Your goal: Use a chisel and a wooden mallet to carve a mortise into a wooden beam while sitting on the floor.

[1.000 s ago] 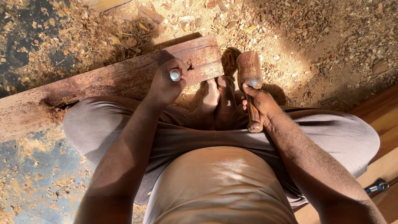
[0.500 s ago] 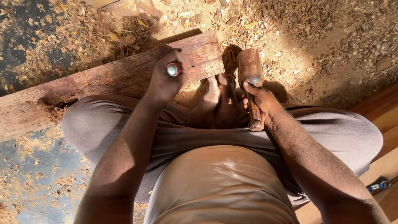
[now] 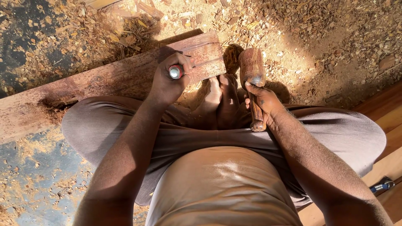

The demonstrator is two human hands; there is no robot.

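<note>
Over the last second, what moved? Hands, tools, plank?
Little. The left hand, gripping the chisel, crept slightly along the plank toward its end. The right hand kept its hold on the wooden mallet, which stayed lowered beside the feet. Nothing was let go; plank and feet did not shift.

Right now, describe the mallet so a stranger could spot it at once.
Find the long reddish wooden plank lying across the sawdust floor. Just past its near end, beside the bare feet, the right hand holds the mallet: a stubby, rounded, dark-brown wooden head on a short handle, unlike the metal-capped chisel in the left hand.
</note>
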